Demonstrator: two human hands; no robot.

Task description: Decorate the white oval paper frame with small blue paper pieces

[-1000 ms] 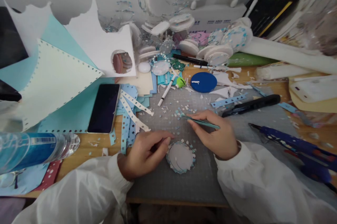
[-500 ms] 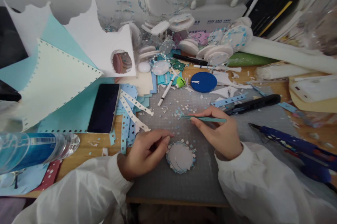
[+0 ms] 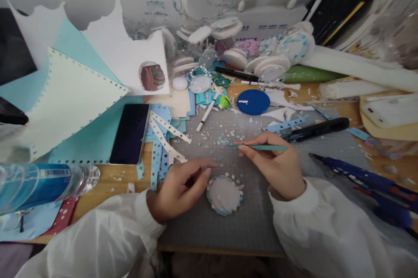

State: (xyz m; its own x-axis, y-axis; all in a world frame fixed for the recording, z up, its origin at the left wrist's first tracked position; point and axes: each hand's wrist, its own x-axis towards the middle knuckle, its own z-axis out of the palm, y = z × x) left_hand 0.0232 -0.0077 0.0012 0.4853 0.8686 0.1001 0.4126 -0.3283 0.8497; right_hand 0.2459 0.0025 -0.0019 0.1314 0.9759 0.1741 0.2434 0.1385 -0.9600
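My right hand point(image 3: 277, 162) pinches a pair of green tweezers point(image 3: 267, 147), which point left. Their tips lie among small blue and white paper flowers point(image 3: 224, 142) scattered on the grey cutting mat point(image 3: 209, 236). In front of my hands sits a round pale disc point(image 3: 224, 195), its rim set with tiny blue and white flowers. My left hand point(image 3: 181, 188) rests on the mat at the disc's left edge, index finger stretched out and thumb apart from it. It holds nothing that I can see.
At left are a phone point(image 3: 129, 134), a water bottle point(image 3: 45, 184) and punched paper strips point(image 3: 168, 136). To the right lie a glue gun point(image 3: 365, 182) and a black-handled tool point(image 3: 320, 130). A blue oval point(image 3: 253, 102) and several decorated discs point(image 3: 271, 73) crowd the back.
My right hand and the tweezers have shifted slightly right, with the tips still by the loose flowers. My left hand and the disc stay nearly in place.
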